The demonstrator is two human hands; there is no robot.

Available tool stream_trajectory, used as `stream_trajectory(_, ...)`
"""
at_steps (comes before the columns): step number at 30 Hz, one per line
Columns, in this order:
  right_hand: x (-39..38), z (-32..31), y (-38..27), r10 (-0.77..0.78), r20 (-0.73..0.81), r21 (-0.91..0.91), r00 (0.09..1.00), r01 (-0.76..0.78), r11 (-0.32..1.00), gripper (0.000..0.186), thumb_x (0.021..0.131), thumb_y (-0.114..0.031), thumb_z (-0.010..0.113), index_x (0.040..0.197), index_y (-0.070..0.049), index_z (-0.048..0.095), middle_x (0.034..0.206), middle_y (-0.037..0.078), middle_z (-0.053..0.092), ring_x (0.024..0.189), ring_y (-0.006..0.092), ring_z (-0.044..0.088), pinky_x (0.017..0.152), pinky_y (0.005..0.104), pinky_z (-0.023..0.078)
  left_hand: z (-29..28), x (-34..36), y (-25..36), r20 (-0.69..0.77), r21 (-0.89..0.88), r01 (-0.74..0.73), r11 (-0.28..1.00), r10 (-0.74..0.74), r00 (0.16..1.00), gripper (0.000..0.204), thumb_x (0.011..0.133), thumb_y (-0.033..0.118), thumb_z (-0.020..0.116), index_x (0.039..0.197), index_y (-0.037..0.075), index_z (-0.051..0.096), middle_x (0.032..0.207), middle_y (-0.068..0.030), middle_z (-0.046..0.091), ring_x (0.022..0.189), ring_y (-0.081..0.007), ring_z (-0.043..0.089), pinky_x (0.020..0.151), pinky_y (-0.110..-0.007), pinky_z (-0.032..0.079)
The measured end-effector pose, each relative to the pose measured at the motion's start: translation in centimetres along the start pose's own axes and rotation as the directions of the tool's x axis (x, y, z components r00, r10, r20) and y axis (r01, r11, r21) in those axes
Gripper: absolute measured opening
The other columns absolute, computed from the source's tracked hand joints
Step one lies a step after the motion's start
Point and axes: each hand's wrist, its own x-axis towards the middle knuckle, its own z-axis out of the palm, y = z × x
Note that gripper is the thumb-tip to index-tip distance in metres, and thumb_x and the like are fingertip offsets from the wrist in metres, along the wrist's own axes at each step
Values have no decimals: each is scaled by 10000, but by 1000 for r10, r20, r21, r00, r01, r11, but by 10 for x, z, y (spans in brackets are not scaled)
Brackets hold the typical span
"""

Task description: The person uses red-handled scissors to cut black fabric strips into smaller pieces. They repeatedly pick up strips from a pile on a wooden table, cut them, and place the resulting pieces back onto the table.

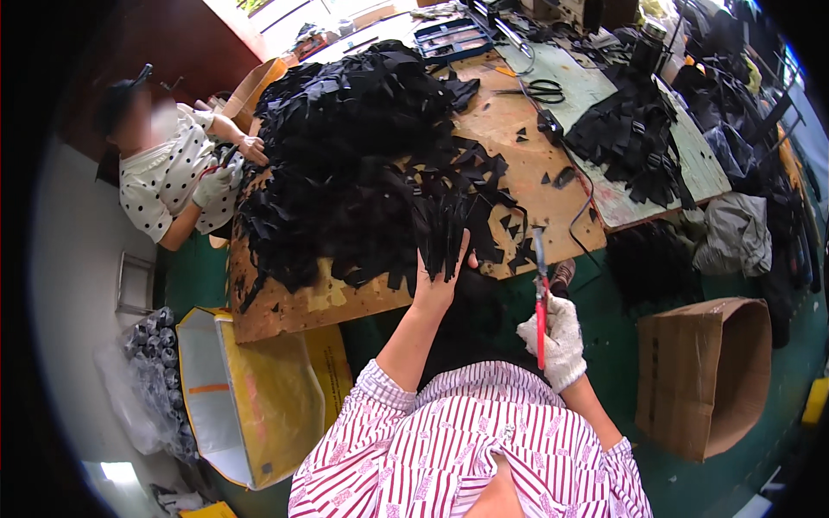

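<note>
**Black strips (440,233) in the left hand (434,283), red-handled tool (541,319) in the gloved right hand (561,341)**

At far left a co-worker (164,173) in a dotted top stands at the desk (492,121), one bare hand at the edge of a large heap of black fabric pieces (345,121). Below them, a yellow-and-white container (276,406) sits on the floor, just beside the desk. In the middle, the bare left hand grasps the bundle of strips upright, at the heap's near right side. Next comes the right hand – closed around the tool's handles, its metal end pointing away from the body, apart from the strips. Farther back, black-handled scissors (544,91) lie on the desk. At right, an open cardboard box (673,380) stands on the floor.
</note>
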Motion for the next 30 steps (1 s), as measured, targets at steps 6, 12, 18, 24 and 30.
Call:
stream_trajectory(6,2,-2,3,-63,63,-347,996,81,934,684,662,-133,796,1214,-57,399,864,68,578,707,164,605,668,324,496,37,-8,11,-234,-130,210,969,-236,943,165,849,74,646,1010,72,609,992,-38,606,646,-154,564,560,-284,463)
stream_trajectory(12,8,3,-9,-200,117,-604,973,230,763,750,622,-253,813,1230,-49,425,767,94,608,654,251,617,632,363,484,41,-11,14,-244,-24,239,971,-238,940,179,863,70,628,1033,48,578,961,-42,586,646,-152,557,562,-279,457)
stream_trajectory(18,12,4,-6,-129,68,-609,989,144,780,718,625,-192,798,1215,-43,417,833,92,586,697,226,590,669,349,475,45,-15,8,-103,-41,250,967,-253,962,283,951,281,452,1066,47,563,872,-49,593,727,-129,571,567,-259,452)
stream_trajectory(24,13,6,-13,-99,94,-603,991,136,786,649,656,-128,772,1186,-39,409,873,82,557,731,187,569,695,323,471,33,-24,-2,-43,118,186,976,-182,982,233,902,93,545,1125,28,543,897,-54,582,648,-124,558,545,-247,434)
stream_trajectory(30,13,4,23,-122,43,-284,992,129,950,594,710,-201,760,1165,-14,428,816,106,582,658,200,587,639,330,477,45,-16,13,-32,396,198,897,-202,979,279,848,69,576,1121,36,530,825,-14,563,644,-76,547,548,-216,433)
